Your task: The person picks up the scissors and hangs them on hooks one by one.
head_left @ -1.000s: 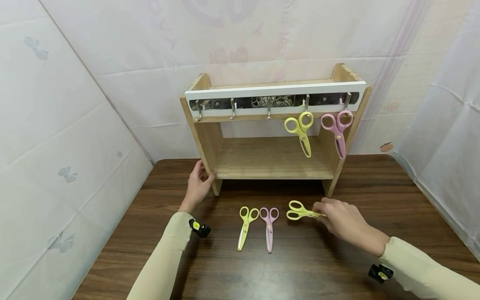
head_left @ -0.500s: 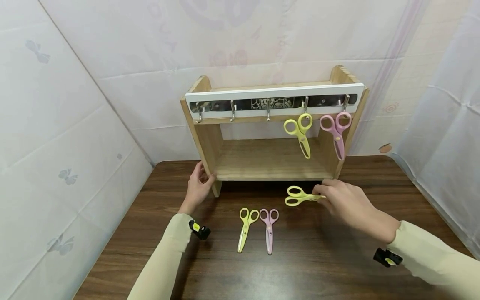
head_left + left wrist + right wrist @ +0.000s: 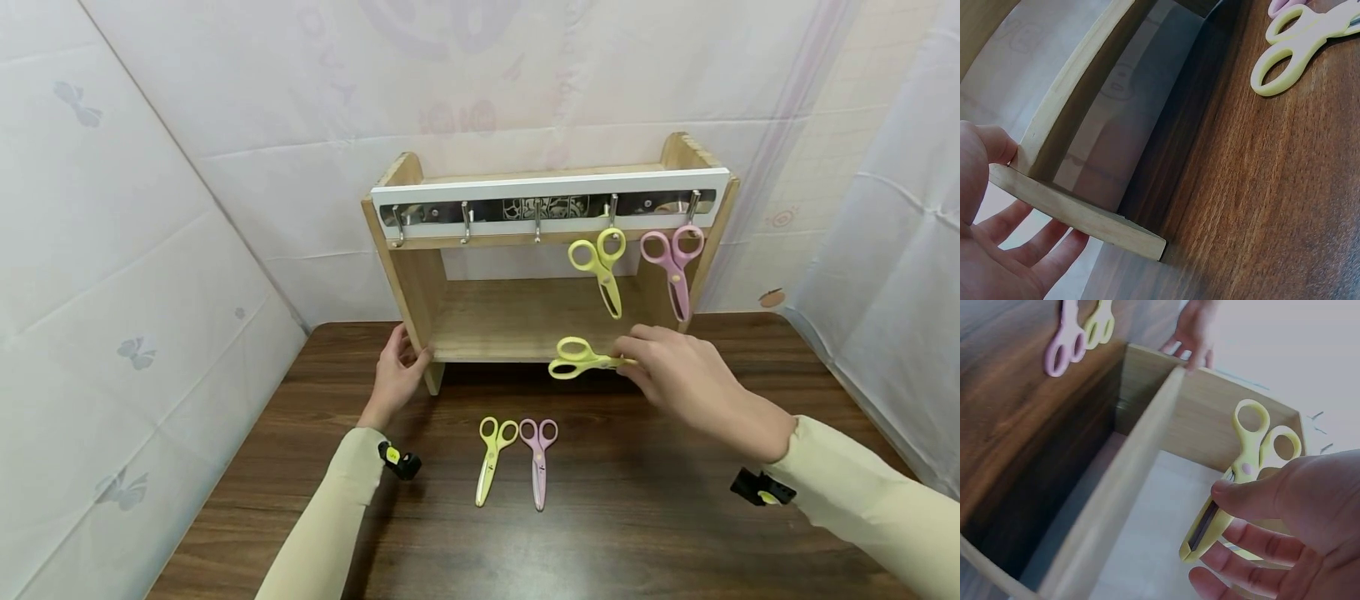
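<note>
Yellow scissors (image 3: pixel 581 359) are pinched by the blades in my right hand (image 3: pixel 686 383), handles pointing left, raised in front of the shelf's lower board. In the right wrist view the thumb lies on the blade of these scissors (image 3: pixel 1249 456). My left hand (image 3: pixel 395 375) grips the lower left side of the wooden shelf (image 3: pixel 405 283), thumb in front, fingers behind, as the left wrist view shows too. Yellow scissors (image 3: pixel 605 271) and pink scissors (image 3: pixel 677 271) hang from the two rightmost hooks. Another yellow pair (image 3: pixel 491 458) and a pink pair (image 3: pixel 538 462) lie on the table.
A white rail (image 3: pixel 480 187) with several metal hooks runs along the shelf's upper front. The three hooks on the left carry nothing. The shelf stands at the back of the brown table (image 3: pixel 600 533), before a patterned cloth (image 3: pixel 300 100).
My right hand has lifted the pinched yellow scissors up from near the table and moved slightly left. The left hand keeps its grip on the shelf.
</note>
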Tool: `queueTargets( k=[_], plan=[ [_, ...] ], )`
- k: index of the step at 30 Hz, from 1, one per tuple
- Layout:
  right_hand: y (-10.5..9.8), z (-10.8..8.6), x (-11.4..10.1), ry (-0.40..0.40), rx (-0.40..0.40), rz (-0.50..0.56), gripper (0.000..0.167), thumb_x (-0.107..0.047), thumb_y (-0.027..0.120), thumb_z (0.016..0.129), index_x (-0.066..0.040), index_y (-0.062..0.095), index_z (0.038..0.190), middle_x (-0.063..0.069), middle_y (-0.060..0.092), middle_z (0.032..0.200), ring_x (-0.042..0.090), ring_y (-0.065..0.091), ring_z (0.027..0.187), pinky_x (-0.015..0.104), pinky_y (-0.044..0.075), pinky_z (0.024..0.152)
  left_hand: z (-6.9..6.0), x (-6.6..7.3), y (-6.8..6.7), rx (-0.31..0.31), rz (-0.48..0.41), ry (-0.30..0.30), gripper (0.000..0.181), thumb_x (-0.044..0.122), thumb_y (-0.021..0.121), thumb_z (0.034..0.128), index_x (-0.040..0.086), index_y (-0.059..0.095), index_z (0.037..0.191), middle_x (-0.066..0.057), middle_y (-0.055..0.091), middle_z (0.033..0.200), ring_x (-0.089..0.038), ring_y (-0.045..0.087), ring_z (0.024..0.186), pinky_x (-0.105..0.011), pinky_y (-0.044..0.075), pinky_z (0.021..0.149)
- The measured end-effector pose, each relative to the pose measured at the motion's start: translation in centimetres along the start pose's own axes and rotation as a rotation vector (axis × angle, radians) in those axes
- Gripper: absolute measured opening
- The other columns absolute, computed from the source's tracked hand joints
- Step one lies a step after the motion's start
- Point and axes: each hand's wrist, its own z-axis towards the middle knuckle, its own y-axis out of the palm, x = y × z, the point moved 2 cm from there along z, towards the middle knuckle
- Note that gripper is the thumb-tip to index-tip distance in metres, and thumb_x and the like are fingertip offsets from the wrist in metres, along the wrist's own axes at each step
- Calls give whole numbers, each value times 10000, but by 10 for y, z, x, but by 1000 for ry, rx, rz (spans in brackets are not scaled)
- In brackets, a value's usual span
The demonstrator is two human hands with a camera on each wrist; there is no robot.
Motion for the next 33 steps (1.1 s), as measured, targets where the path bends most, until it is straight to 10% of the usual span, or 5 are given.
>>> queueTargets(
  k=[8, 17, 33],
  plan=[
    [-9, 21, -6, -26, 79, 56, 218, -39, 846, 822, -141, 757, 993, -28, 697, 931, 145, 654, 782, 403, 541, 587, -12, 32, -2, -23, 28, -5, 563, 30, 611, 1013, 10, 390, 1531, -316, 523, 1437, -490, 599, 1208, -587, 548, 930],
    [-15, 45, -15, 5, 109, 133, 159, -34, 828, 854, -103, 763, 982, -13, 676, 853, 124, 585, 714, 340, 504, 619, -1, -2, 0, -2, 10, 9, 569, 105, 626, 1025, 106, 398, 1546, -273, 524, 1457, -471, 600, 1220, -615, 532, 940],
    [-11, 71, -18, 53, 242, 279, 114, -39, 836, 849, -50, 773, 944, 31, 712, 814, 123, 619, 694, 341, 506, 628, 2, -5, 0, 15, 15, 25, 527, 116, 641, 1007, 156, 457, 1498, -217, 589, 1394, -418, 646, 1162, -573, 564, 899]
  ],
)
